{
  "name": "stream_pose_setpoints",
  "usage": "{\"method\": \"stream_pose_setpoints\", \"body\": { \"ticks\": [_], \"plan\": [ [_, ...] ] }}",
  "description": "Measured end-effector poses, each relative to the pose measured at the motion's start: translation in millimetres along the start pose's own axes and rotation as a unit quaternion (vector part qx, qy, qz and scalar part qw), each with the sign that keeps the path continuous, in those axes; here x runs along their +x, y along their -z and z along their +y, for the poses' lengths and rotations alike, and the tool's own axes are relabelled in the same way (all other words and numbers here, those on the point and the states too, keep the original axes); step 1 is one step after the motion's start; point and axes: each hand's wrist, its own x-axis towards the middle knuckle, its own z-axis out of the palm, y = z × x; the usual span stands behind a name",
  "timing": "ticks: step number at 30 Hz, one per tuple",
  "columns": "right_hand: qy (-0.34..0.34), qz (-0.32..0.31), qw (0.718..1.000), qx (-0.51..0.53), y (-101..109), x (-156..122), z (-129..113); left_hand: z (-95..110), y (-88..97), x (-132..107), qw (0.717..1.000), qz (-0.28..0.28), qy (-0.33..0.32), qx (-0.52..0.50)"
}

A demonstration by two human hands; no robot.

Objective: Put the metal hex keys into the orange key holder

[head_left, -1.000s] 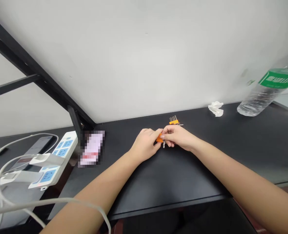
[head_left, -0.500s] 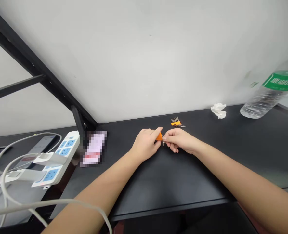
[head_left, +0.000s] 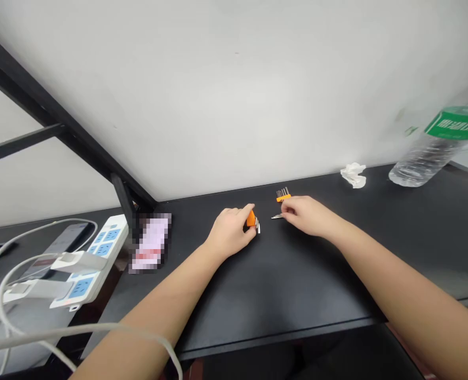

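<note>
- Far left, a phone (head_left: 65,238) lies face up, with a looping white cable (head_left: 0,295) around it.
- Beside it, a white power strip (head_left: 108,238) with blue sockets carries two white plugs, set at a slant.
- A black metal frame (head_left: 81,145) slopes down towards the back of the black counter (head_left: 265,301).
- Near its foot lies a pinkish rectangle (head_left: 152,240), pixelated past reading.
- The left hand (head_left: 230,232) rests near the counter's middle, its grip closed around an orange holder (head_left: 251,218), thumb and forefinger at its sides; metal bits stick out to the right.
- Just apart from that, a thin metal piece (head_left: 276,216) is pinched in the fingertip grip of the right hand (head_left: 307,215).
- Behind that hand, partly covered, sits a second orange holder (head_left: 283,198) with a row of metal rods pointing towards the wall.
- Further right, a crumpled white tissue (head_left: 353,175).
- Far right, a clear bottle (head_left: 416,162) with a green label.
</note>
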Motion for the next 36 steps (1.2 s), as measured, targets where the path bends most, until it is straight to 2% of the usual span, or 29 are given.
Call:
{"method": "stream_pose_setpoints", "body": {
  "ticks": [3,6,15,18,20,23,25,32,36],
  "plan": [
    [-0.017,-0.03,0.996,-0.078,3,3,14,-2,-0.1,0,1.0,-0.002,0.007,0.0],
    [-0.019,-0.053,0.994,-0.092,-2,6,18,-3,-1.6,0,1.0,-0.005,0.011,0.002],
    [-0.045,-0.09,0.985,-0.139,-7,0,-5,-4,-2.3,0,1.0,-0.009,0.019,-0.004],
    [-0.027,-0.069,0.994,-0.085,-8,-1,-8,-4,-2.4,0,1.0,0.002,0.014,-0.012],
    [0.003,-0.055,0.998,-0.007,-9,-2,-10,-3,-2.2,0,1.0,0.009,0.011,-0.024],
    [0.033,-0.044,0.99,0.13,-10,-3,-14,-1,-1.4,0,0.999,0.02,0.003,-0.045],
    [0.036,-0.044,0.981,0.184,-10,-4,-18,0,-1.1,0,0.998,0.025,-0.006,-0.057],
    [-0.022,-0.079,0.954,0.289,-8,-6,-18,-3,-2.0,-1,0.997,0.035,-0.006,-0.075],
    [-0.028,-0.089,0.945,0.314,-9,-4,-16,-2,-0.8,-1,0.996,0.037,-0.013,-0.079]
  ]
}}
